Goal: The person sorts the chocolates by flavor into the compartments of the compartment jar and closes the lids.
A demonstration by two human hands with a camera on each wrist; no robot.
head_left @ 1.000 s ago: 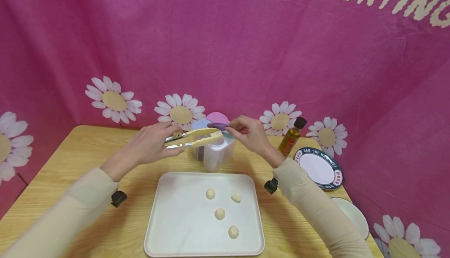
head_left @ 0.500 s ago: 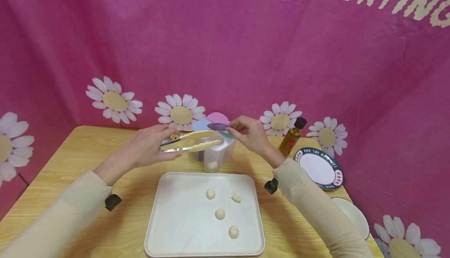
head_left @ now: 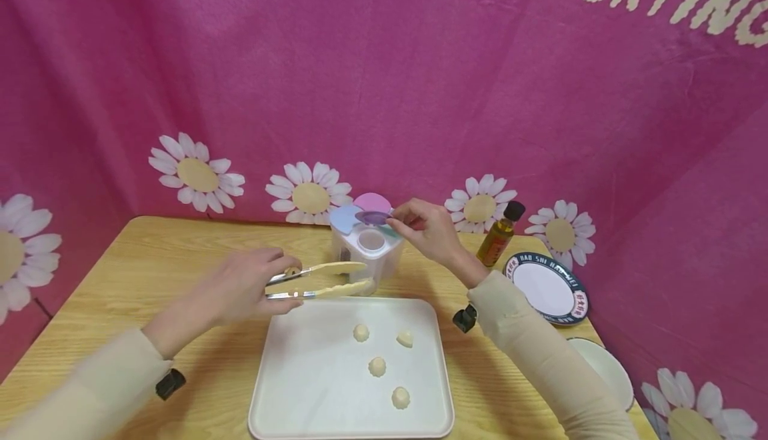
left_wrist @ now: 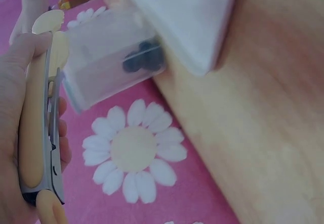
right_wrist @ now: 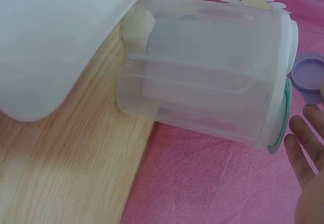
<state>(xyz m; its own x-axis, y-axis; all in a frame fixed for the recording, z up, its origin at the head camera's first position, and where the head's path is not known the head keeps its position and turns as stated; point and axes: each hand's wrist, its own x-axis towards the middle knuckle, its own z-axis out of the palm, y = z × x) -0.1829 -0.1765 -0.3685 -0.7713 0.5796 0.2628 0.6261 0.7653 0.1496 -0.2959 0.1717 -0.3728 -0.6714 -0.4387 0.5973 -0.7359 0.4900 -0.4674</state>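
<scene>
My left hand [head_left: 279, 287] grips cream-coloured tongs [head_left: 330, 269] just above the far edge of a white tray [head_left: 312, 373]; the tong tips are slightly apart with nothing between them. In the left wrist view the tongs [left_wrist: 35, 133] lie along my palm. My right hand [head_left: 401, 217] pinches the purple flap lid [head_left: 373, 217] of a clear divided container [head_left: 367, 257] and holds it up. A pale lump [right_wrist: 139, 24] sits inside the container [right_wrist: 202, 97]. Several pale dough balls [head_left: 377, 365] lie on the tray.
A small oil bottle [head_left: 501, 230] stands right of the container. A blue-rimmed plate [head_left: 549, 287] and a white dish [head_left: 603, 370] sit at the wooden table's [head_left: 180, 253] right edge. A pink daisy-print cloth [head_left: 360, 93] closes off the back and sides.
My left hand has brought the tongs down and toward me, from over the container's opening to the tray's far edge. My right hand still holds the purple lid up.
</scene>
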